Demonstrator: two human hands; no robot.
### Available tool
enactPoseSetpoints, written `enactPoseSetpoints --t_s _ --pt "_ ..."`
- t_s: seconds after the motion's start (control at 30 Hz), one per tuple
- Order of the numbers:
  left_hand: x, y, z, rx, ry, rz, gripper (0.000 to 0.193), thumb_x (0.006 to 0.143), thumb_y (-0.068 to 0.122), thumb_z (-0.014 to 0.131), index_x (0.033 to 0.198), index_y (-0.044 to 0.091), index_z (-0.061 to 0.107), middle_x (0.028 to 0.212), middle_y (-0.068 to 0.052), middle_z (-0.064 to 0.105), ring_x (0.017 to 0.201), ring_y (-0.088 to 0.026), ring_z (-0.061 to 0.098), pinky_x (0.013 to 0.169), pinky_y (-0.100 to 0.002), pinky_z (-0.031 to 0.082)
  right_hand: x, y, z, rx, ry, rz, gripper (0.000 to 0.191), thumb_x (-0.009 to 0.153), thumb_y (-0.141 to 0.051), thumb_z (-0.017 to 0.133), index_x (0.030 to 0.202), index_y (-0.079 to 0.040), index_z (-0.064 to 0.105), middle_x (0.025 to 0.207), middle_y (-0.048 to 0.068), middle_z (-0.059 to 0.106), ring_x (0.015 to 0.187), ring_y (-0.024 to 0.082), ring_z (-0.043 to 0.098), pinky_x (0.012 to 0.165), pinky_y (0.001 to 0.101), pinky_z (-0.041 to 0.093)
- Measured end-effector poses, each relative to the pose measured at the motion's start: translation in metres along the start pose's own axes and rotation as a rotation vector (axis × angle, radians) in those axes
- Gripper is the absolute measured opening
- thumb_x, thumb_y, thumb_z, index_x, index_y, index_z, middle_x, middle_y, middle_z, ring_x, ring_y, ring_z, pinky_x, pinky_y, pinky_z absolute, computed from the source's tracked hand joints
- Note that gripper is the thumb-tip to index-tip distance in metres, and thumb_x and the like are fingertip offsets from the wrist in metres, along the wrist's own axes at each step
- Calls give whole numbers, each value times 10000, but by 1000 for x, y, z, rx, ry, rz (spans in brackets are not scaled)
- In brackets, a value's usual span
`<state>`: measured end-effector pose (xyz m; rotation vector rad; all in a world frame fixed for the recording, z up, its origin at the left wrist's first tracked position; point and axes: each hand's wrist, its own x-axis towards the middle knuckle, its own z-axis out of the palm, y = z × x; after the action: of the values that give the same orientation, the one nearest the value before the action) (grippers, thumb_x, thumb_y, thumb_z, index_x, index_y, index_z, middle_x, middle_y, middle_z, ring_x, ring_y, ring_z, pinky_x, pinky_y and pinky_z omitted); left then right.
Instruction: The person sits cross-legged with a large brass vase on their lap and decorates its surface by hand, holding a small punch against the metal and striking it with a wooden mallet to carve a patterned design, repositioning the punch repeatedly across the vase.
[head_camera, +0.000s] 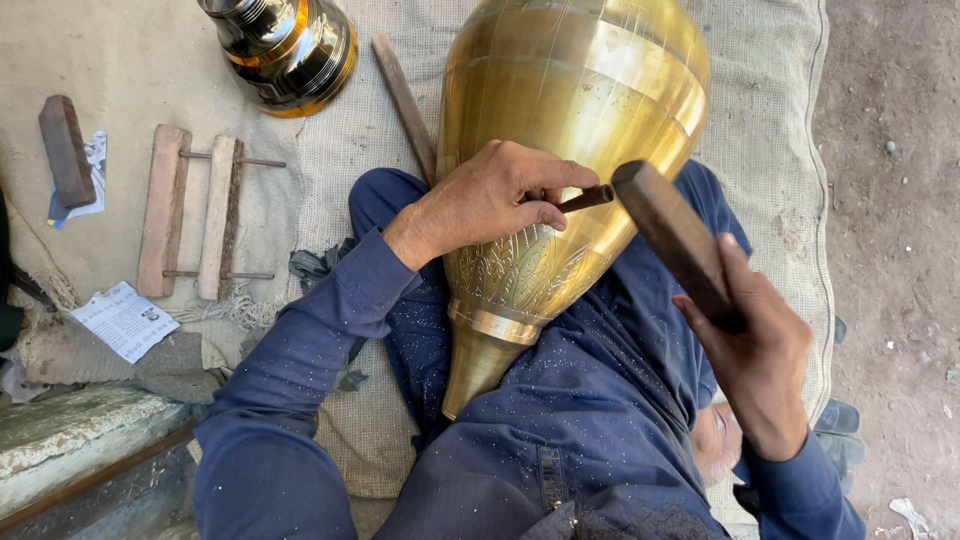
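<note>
A thin chisel (585, 198) is pinched in the left hand (490, 200), resting on the brass vessel (560, 120) laid across the lap. A wooden mallet (672, 235) is gripped by the right hand (755, 360). A glancing blow could let the chisel skid and score the engraved brass under the fingers.

Your brass vase (570, 110) runs past the top edge, its narrow end buried in your lap. Your left hand (490, 200) hides the chisel's (585, 198) tip; the second vessel (285, 45) is cropped.

Burlap mat (770, 150) w/ brass vase (590, 90)
</note>
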<state>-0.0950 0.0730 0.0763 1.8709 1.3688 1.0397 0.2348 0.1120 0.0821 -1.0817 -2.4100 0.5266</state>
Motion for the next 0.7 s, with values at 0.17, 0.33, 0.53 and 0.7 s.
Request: enactPoseSetpoints --t_s 0.17,0.33,0.53,0.7 --pt "-3 0 1 34 43 89 448 874 149 812 1304 147 686 1168 -92 771 961 -197 772 848 -346 624 -1 0 -1 110 10 49 825 828 -56 881 1559 -54 497 1028 142 709 882 158 675 803 297 555" --pt "-4 -1 0 21 -1 -38 459 870 156 815 1313 172 695 1059 -51 795 894 -168 782 826 -332 636 0 3 0 261 34 64 880 823 -64 866 1599 -66 452 1154 162 719 980 143 682 864 288 575" --pt "-5 -4 1 -11 28 14 471 872 133 805 1325 154 680 1122 -58 780 912 -146 779 828 -316 638 -5 9 -2 325 4 109 898 836 -66 857 1621 -38 422 1099 144 736 933 125 694 860 288 582" --pt "-7 -5 2 15 36 59 464 871 138 814 1317 154 688 1128 -67 778 931 -150 769 835 -314 633 -5 8 -2 207 19 83 882 816 -58 885 1592 -33 466 1111 165 741 952 167 700 853 306 577"
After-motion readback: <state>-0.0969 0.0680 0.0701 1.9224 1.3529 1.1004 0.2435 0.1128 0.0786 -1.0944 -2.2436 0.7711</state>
